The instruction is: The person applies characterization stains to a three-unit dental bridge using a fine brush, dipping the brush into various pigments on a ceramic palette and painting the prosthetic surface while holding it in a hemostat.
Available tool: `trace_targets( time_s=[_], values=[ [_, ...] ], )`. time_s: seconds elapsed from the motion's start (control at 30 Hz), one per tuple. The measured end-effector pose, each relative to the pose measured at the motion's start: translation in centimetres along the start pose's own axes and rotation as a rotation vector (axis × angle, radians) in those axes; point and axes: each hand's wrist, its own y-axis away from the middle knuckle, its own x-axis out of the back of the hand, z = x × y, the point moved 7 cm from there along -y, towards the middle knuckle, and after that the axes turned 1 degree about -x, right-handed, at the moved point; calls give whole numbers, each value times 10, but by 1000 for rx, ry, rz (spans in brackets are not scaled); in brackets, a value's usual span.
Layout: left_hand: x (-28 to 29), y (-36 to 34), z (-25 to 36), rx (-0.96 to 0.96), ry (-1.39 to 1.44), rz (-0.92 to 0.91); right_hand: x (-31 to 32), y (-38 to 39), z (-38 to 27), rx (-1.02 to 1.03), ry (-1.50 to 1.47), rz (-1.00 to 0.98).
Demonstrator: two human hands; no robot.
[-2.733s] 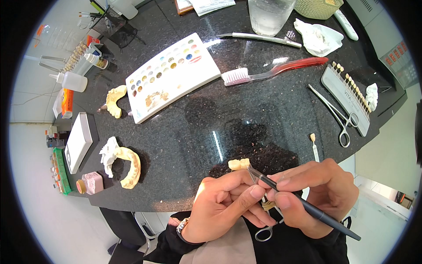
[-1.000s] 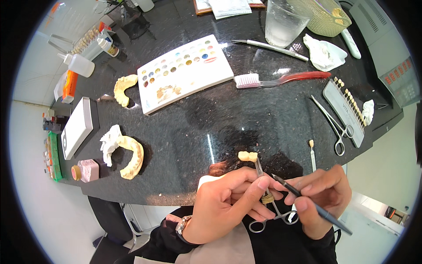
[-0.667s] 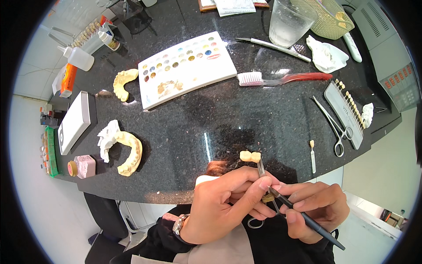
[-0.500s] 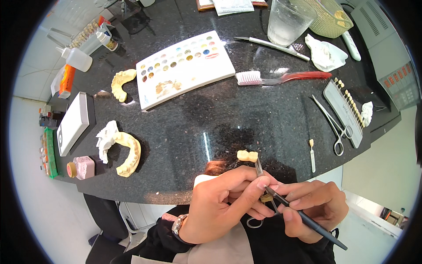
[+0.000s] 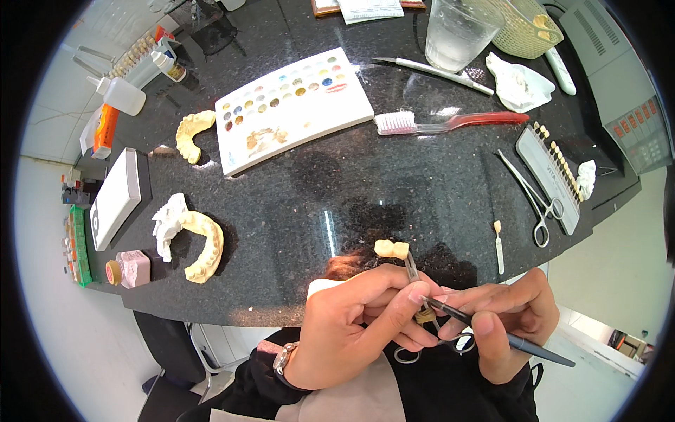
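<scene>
My left hand (image 5: 358,330) is closed on steel locking forceps (image 5: 412,265), whose tips hold joined tooth-coloured dental crowns (image 5: 390,249) above my fingers; a tan wrapping (image 5: 426,315) sits on the forceps, with the ring handles below. My right hand (image 5: 517,323) grips a dark slender brush (image 5: 534,349) at a low slant, its tip at my left thumb's nail, below the crowns. A loose shade tab (image 5: 499,246) lies beyond my right hand.
On the dark counter (image 5: 281,211): paint palette (image 5: 295,123), two dental casts (image 5: 204,260) (image 5: 191,137), large toothbrush (image 5: 450,123), knife (image 5: 443,74), scissor-like forceps (image 5: 534,197), shade guide (image 5: 548,179), water cup (image 5: 460,35), basket (image 5: 527,28), pink jar (image 5: 133,269), bottles (image 5: 125,97), white box (image 5: 116,199).
Since the earliest frame, the brush tip has left the crowns and moved down to my left thumb. In the last half second my right hand has tilted the brush flatter, its rear end swinging up and rightward.
</scene>
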Motion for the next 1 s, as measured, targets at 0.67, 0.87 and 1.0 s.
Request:
trace_targets(
  time_s=[0.67, 0.87, 1.0],
  values=[
    [3, 5, 1, 119, 22, -35, 17, -9, -8, 241, -17, 8],
    [11, 9, 14, -9, -151, 30, -11, -3, -36, 635, 270, -130],
    [16, 14, 22, -195, -298, 55, -34, 15, -46, 967, 606, -382]
  ],
)
